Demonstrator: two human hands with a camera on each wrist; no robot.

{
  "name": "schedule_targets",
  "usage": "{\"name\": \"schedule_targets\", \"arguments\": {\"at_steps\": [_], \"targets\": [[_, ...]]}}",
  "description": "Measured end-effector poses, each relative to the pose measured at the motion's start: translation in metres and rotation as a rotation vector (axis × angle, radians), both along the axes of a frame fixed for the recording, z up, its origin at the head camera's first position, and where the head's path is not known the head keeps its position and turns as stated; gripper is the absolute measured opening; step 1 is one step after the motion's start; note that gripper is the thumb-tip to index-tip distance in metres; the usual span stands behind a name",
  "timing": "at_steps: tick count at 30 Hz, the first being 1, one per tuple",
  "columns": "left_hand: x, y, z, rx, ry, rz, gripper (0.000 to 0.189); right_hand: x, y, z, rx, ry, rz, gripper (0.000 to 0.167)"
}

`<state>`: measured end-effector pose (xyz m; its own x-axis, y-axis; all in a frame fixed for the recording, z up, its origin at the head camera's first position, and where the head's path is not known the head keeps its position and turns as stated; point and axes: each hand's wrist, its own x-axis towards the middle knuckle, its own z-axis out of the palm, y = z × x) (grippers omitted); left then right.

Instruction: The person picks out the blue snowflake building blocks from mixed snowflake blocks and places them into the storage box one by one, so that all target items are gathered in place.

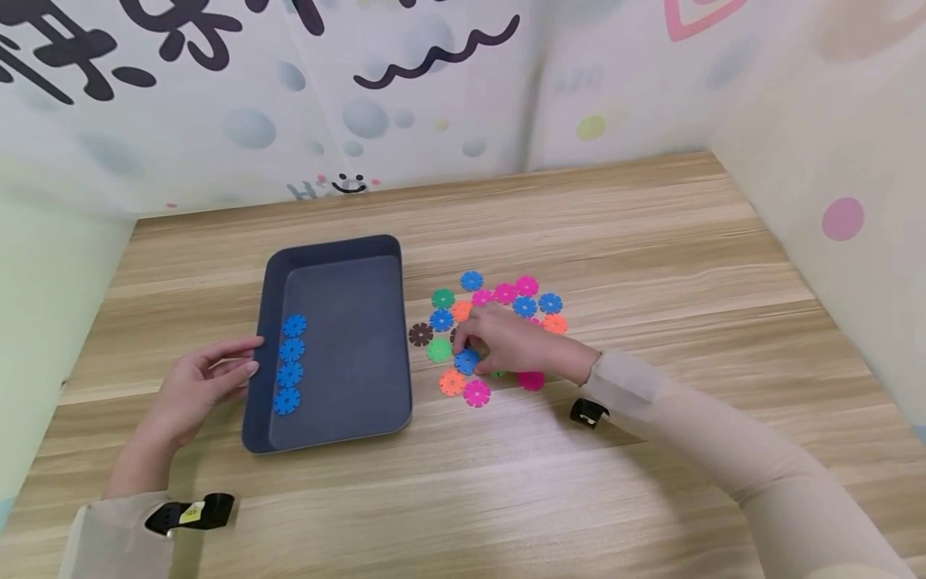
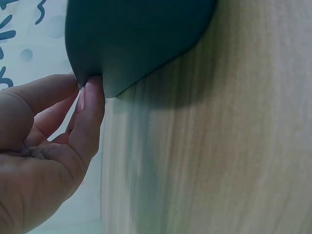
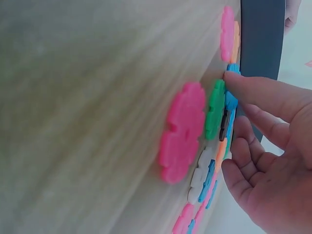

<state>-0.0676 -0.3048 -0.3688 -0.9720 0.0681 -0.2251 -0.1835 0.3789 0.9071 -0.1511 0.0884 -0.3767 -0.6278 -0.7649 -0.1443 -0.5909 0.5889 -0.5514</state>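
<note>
A dark grey tray (image 1: pixel 340 346) lies on the wooden table, its left rim pinched between the thumb and fingers of my left hand (image 1: pixel 198 386). In the left wrist view, the left fingertips (image 2: pixel 92 90) meet at the tray's edge. Inside the tray, several blue notched discs (image 1: pixel 290 374) form a column along the left side. To the right of the tray, my right hand (image 1: pixel 506 339) reaches into a loose spread of coloured notched discs. Its thumb and index finger pinch a blue notched disc (image 1: pixel 466 362). The palm hides some discs beneath it.
Around the right hand lie pink (image 1: pixel 477 393), orange (image 1: pixel 452 383), green (image 1: pixel 439 350) and dark brown (image 1: pixel 420 334) discs, plus more blue ones (image 1: pixel 551 303). A printed cloth wall (image 1: pixel 434 129) stands behind the table, with walls at both sides.
</note>
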Motion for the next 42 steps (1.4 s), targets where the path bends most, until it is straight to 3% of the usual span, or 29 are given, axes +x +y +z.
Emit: {"name": "schedule_targets", "arguments": {"at_steps": [9,23,42], "targets": [[0.000,0.000,0.000,-0.011,-0.006,0.004,0.039,0.006,0.000,-0.001,-0.040,0.012,0.001,0.030],[0.000,0.001,0.002,-0.034,-0.012,-0.001,0.041,0.010,0.000,-0.001,-0.039,0.102,0.059,0.027],[0.000,0.001,0.001,-0.041,-0.002,-0.005,0.041,0.009,0.002,0.004,-0.125,-0.025,0.018,0.027]]}}
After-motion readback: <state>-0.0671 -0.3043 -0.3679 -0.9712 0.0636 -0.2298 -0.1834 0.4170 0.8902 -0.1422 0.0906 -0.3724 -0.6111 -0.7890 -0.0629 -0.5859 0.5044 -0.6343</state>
